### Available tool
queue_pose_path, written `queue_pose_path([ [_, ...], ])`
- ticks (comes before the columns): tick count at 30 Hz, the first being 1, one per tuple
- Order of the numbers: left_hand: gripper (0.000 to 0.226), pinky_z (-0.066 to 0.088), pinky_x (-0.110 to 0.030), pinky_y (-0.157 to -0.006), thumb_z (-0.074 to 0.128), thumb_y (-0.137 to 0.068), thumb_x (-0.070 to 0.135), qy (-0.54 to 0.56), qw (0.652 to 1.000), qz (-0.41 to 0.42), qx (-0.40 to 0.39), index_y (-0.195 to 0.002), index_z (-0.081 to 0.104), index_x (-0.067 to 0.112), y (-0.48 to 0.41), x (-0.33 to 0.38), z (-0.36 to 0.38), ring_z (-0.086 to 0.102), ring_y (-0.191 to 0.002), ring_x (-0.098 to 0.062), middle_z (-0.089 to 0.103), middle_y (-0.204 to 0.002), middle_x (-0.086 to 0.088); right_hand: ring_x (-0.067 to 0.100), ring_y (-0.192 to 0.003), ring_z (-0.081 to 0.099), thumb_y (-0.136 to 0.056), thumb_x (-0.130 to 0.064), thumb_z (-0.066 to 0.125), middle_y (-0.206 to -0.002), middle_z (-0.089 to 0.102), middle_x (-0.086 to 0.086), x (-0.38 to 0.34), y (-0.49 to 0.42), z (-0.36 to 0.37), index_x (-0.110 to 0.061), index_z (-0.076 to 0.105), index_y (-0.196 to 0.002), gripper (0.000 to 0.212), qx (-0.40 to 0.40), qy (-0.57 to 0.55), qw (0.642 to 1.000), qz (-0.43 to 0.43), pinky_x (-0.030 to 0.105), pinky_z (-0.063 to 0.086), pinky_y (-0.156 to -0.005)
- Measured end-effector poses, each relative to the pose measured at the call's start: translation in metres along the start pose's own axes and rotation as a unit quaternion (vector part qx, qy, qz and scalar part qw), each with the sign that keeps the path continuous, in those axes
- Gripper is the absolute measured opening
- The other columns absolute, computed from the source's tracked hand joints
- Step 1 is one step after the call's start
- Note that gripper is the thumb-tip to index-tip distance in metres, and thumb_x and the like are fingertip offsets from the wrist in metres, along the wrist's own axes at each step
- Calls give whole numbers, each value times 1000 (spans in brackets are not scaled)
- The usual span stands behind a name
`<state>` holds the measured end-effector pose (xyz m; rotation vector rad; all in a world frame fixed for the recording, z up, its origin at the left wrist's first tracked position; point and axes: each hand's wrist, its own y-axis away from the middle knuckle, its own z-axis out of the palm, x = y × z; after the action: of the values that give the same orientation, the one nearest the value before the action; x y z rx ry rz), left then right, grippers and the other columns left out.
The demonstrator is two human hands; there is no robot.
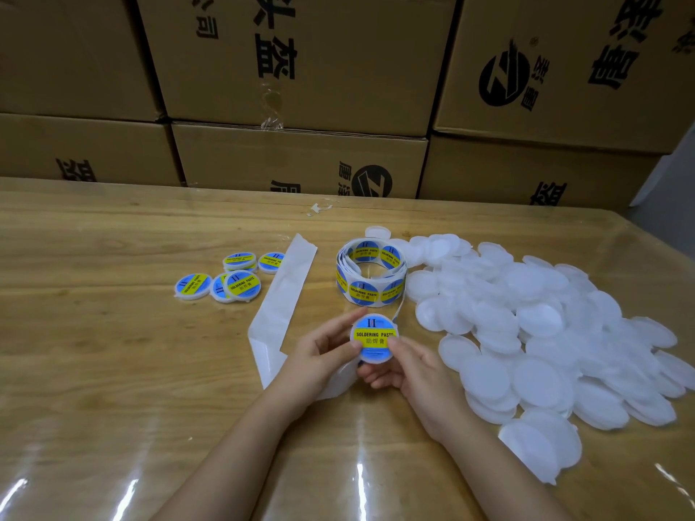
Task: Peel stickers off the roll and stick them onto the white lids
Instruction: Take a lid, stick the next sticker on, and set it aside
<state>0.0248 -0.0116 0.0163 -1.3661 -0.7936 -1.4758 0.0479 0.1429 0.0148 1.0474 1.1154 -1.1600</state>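
I hold one lid (372, 358) in front of me with both hands. My left hand (323, 351) grips its 9 o'clock edge, thumb on top. My right hand (410, 366) cradles it from below, with the thumb pressing the sticker (370, 330) at 4 o'clock. The label looks roughly centred, so the job now, I reckon, is to rub outward from the middle to the rim, chasing out bubbles without dragging the print askew. The roll (370, 274) stands just beyond at 12 o'clock, and its spent backing strip (289, 291) trails off toward 9. Bare lids (545, 332) lie heaped at 3 o'clock, and finished lids (225, 282) sit at 10. The surface (113, 370) is pale wood under a glossy clear sheet that throws glare. Brown printed cartons (301, 69) are stacked along its far edge.
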Motion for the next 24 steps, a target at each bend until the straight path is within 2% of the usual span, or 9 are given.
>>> queue_pose_path([
  [4,42,49,-20,-83,60,-86,-3,-71,997,20,39,-112,63,29,0,2,-8,64,-93,-11,69,-108,-7,16,-65,64,-101,-16,38,-71,71,9,2,1,2,-1,64,-92,31,-4,38,999,-20,22,52,-61],
  [7,41,49,-15,-76,63,-84,-3,-81,993,39,78,-107,65,30,-2,4,-13,60,-78,-5,67,-97,-7,16,-61,62,-100,-10,40,-68,70,8,3,2,3,-6,56,-109,19,19,74,995,-58,23,51,-59],
  [10,36,50,-16,-74,65,-79,1,-43,998,21,38,-108,66,21,-1,8,-20,65,-82,-7,69,-88,-4,13,-57,56,-96,2,39,-65,66,2,5,3,2,-30,48,-125,45,56,158,982,-81,24,49,-61],
  [12,33,51,-19,-75,66,-73,10,-28,1000,1,11,-105,67,18,0,8,-23,67,-86,-12,72,-88,-4,8,-55,54,-94,0,41,-63,63,-6,4,5,1,-36,53,-119,45,52,212,973,-75,20,47,-61],
  [15,31,52,-19,-73,65,-72,9,-11,1000,10,19,-103,66,11,-1,8,-25,68,-85,-12,73,-88,-3,8,-56,52,-94,-5,50,-65,65,-8,2,7,4,-30,58,-97,26,39,235,969,-71,18,44,-59],
  [17,27,51,-16,-71,64,-76,3,-9,996,41,78,-101,66,10,-5,11,-30,68,-83,-7,74,-86,2,11,-57,51,-91,-3,54,-65,64,-6,2,7,5,-20,55,-91,17,44,220,972,-72,21,43,-59],
  [19,26,49,-12,-68,63,-81,-4,-22,982,71,175,-99,66,15,-8,12,-41,64,-74,-1,71,-79,9,12,-60,49,-89,-2,57,-66,62,-4,2,7,5,-13,53,-89,12,42,216,973,-74,22,42,-59],
  [22,25,46,-9,-63,59,-87,-2,-50,944,96,313,-102,63,17,-10,14,-67,60,-68,1,64,-77,5,14,-61,49,-86,-6,63,-68,56,1,1,7,4,-11,54,-87,11,37,223,972,-70,24,42,-61],
  [24,20,45,-9,-63,59,-89,3,-102,906,100,398,-101,60,19,-10,13,-87,59,-69,1,64,-81,2,13,-61,47,-85,-7,65,-66,53,-3,1,7,2,-13,54,-82,12,33,220,972,-70,25,41,-60],
])
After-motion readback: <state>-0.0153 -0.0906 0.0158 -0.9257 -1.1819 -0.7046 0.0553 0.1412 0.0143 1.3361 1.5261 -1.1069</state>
